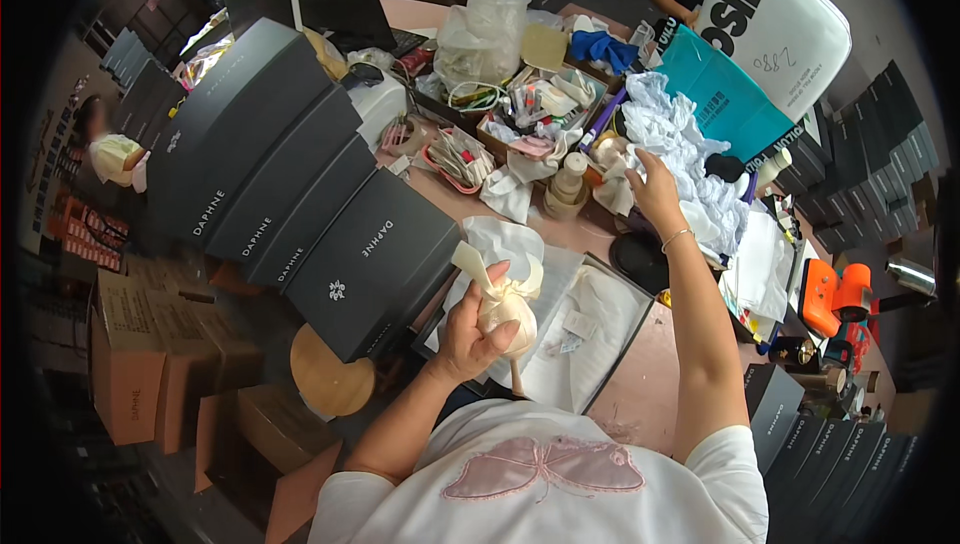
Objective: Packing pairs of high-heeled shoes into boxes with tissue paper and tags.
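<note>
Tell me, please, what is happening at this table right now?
A person at a crowded pink worktable holds a cream high-heeled shoe with a bow in the left hand, over an open shoe box lined with white paper. The right hand reaches forward into a heap of crumpled white tissue paper. A row of closed dark shoe boxes lies along the left side, and an orange tape dispenser sits at the right.

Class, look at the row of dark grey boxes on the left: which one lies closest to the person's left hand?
The lowest box in the row, its corner beside the left hand holding the cream shoe; the other boxes sit farther up-left.
</note>
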